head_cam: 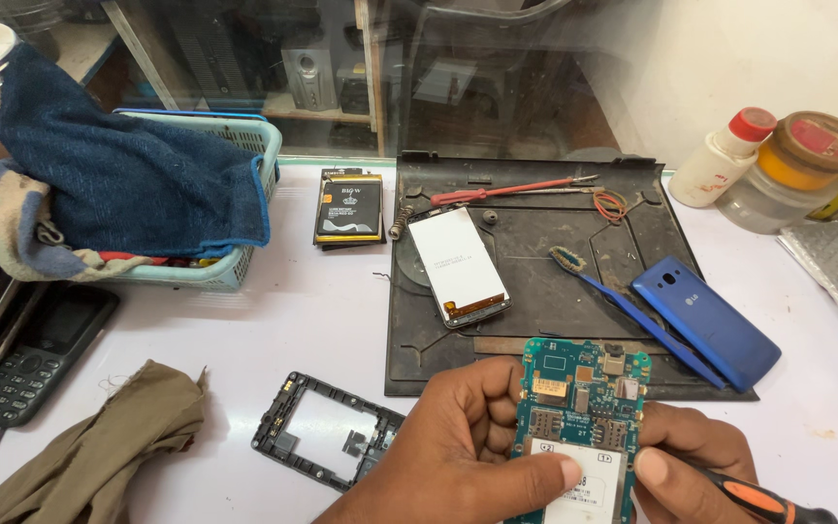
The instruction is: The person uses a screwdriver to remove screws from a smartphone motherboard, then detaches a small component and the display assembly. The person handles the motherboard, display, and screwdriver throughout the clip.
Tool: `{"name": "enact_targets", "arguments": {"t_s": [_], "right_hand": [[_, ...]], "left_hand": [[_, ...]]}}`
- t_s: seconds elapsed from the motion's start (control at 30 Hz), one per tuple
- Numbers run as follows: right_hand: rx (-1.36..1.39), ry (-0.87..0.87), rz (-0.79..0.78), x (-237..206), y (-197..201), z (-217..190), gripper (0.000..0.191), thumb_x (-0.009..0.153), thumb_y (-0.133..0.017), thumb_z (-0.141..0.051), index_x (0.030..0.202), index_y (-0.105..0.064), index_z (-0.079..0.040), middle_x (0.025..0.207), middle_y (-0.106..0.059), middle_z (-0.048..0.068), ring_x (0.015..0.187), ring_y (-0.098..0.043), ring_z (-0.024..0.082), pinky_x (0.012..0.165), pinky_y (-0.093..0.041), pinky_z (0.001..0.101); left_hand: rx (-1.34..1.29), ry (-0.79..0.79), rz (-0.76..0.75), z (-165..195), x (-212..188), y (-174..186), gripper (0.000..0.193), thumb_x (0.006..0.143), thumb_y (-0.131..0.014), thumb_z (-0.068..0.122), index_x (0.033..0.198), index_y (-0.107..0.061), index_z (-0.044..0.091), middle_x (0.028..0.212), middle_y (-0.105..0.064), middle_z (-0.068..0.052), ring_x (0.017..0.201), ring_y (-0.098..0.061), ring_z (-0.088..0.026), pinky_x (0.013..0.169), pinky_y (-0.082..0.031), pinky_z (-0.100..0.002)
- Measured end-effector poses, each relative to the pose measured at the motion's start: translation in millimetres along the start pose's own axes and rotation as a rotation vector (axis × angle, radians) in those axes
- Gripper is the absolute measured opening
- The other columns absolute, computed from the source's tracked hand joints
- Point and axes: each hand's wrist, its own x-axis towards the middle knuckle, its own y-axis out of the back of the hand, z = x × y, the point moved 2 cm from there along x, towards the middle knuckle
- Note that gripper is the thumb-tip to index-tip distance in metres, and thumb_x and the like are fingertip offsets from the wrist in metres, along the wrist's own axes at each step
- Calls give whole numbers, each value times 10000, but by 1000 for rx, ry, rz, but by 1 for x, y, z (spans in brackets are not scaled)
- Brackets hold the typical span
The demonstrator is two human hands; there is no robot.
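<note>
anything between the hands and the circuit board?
Nothing visible. The left hand already grips the green circuit board, thumb on its white label. The right hand touches the board's right edge while holding an orange-handled screwdriver. The black phone frame lies off to the left, apart.

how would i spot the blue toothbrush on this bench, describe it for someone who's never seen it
Start at the black work mat in the middle of the white bench. On its right part, a thin blue toothbrush lies diagonally, its worn bristle head pointing up-left. It lies just left of the blue phone back cover, which is wide and flat, while the brush is slender with bristles.
</note>
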Motion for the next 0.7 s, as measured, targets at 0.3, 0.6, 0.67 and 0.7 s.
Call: {"name": "enact_targets", "arguments": {"t_s": [0.3, 0.6, 0.67, 0.7], "right_hand": [[11, 14, -15, 0, -2, 1, 343, 948, -674, -62, 1136, -677, 225, 1115, -707, 441, 1149, -677, 472, 1004, -493, 651], [35, 22, 0, -2, -1, 4, 325, 956, -655, -45, 1145, -674, 219, 1130, -707, 451, 1158, -677, 483, 1000, -492, 663], [53, 32, 1, -2, 0, 5, 323, 957, -658, -40, 1146, -670, 221, 1120, -704, 459, 1155, -676, 488, 998, -493, 673], [62, 38, 1, -2, 0, 5, 321, 958, -660, -38, 1147, -668, 223, 1116, -702, 463, 1153, -676, 491, 996, -493, 678]], "left_hand": [[-32, 6, -2, -1, -1, 0, 455, 859, -718, -25, 1293, -587, -60, 1070, -736, -119, 963, -715, -100, 886, -595, -276], [-34, 16, -9, -1, -2, 0, 461, 863, -720, -18, 1302, -590, -66, 1072, -737, -118, 961, -713, -97, 886, -594, -274], [-40, 10, -13, 0, -2, 0, 458, 865, -719, -16, 1300, -588, -69, 1076, -736, -120, 966, -714, -98, 891, -593, -276], [-44, 7, -15, 0, -1, 0, 456, 865, -719, -15, 1299, -588, -70, 1078, -736, -121, 969, -714, -98, 894, -593, -278]]}}
